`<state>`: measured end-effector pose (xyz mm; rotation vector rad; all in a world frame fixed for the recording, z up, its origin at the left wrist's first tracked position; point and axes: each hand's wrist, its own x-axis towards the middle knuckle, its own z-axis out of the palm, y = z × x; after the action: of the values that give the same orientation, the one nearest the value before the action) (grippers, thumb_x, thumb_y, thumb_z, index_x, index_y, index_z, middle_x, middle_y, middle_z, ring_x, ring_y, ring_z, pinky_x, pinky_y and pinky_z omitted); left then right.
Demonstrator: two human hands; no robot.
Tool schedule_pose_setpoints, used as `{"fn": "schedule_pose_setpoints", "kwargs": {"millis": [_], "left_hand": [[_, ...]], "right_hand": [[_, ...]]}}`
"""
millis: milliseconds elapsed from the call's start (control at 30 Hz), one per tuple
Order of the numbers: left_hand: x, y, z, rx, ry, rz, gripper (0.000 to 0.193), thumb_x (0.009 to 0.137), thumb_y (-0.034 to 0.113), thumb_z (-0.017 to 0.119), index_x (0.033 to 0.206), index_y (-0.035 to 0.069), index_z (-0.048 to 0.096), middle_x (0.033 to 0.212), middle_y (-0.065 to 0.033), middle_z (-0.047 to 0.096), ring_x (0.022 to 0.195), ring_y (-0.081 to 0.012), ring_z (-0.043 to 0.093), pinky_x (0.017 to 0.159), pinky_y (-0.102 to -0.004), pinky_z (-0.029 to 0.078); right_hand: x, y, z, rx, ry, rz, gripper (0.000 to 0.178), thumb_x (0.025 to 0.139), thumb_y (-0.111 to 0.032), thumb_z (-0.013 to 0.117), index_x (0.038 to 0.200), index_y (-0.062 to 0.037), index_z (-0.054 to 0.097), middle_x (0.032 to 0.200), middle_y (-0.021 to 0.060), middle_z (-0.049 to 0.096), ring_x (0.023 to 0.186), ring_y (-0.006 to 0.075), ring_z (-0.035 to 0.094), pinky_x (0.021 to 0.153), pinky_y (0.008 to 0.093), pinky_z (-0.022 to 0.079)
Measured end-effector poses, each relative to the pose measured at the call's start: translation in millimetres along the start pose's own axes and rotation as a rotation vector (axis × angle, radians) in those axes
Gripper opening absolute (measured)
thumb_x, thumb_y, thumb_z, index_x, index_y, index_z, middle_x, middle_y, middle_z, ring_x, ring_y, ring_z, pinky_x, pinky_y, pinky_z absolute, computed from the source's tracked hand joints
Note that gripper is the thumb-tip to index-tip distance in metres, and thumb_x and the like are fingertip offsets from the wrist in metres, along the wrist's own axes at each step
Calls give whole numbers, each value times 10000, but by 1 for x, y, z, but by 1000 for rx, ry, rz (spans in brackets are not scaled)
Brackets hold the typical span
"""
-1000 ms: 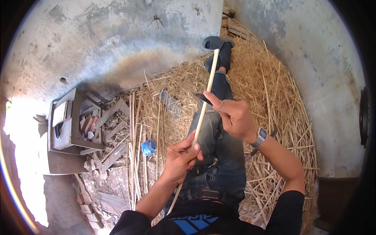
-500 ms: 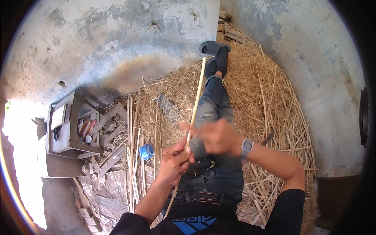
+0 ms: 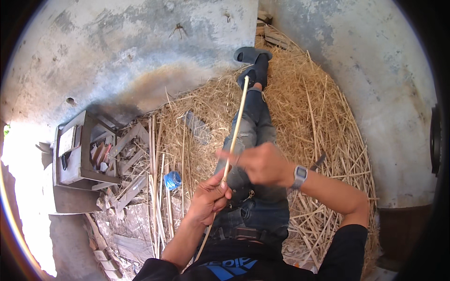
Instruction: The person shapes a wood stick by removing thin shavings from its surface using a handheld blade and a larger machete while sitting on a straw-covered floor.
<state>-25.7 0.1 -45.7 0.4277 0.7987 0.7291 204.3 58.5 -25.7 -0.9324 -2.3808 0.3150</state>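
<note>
Left hand [image 3: 209, 199] is closed round a pale strip [image 3: 238, 124], presumably to steady it, the length slanting over the jeans [image 3: 257, 114] from the shirt up to the shoe; right hand [image 3: 262, 164] is blurred across the strip just above, so can't tell how closed it is or whether it holds anything. Blue roll [image 3: 172, 180] sits toward the floor's left edge, near a cabinet [image 3: 72, 166], likely just set aside within reach. Shirt [image 3: 187, 270] has blue stripes and lettering, not copied; paper [image 3: 67, 140] on the cabinet is too small to read.
</note>
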Motion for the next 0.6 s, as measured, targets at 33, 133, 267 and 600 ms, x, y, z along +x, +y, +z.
{"fn": "schedule_pose_setpoints", "kwargs": {"millis": [33, 133, 267, 600], "left_hand": [[-1, 5, 0, -10, -28, 32, 395, 1031, 72, 554, 1425, 88, 553, 788, -83, 649, 415, -33, 354, 385, -195, 262], [4, 17, 6, 21, -33, 72, 412, 1029, 67, 553, 1440, 93, 543, 784, -80, 650, 417, -38, 355, 389, -195, 262], [12, 18, 8, 62, -48, 95, 418, 1025, 58, 558, 1441, 107, 549, 778, -79, 651, 420, -43, 362, 394, -194, 262], [11, 16, 9, 31, -73, 116, 438, 1015, 56, 590, 1446, 122, 550, 786, -90, 673, 451, -45, 402, 411, -181, 294]], "right_hand": [[3, 6, -6, -17, 48, 91, 722, 780, -41, 632, 1483, -165, 524, 735, 43, 646, 571, 228, 636, 531, 352, 524], [0, -7, -2, 10, -20, 103, 682, 791, -3, 605, 1454, -157, 558, 850, 76, 718, 618, 247, 673, 572, 359, 549], [0, -19, 0, 94, 15, 112, 653, 814, 29, 554, 1442, -147, 569, 950, 125, 735, 704, 261, 710, 638, 371, 570], [-4, -19, -9, 94, -9, 20, 706, 757, 30, 592, 1446, -120, 557, 712, 98, 652, 573, 246, 640, 529, 362, 538]]}}
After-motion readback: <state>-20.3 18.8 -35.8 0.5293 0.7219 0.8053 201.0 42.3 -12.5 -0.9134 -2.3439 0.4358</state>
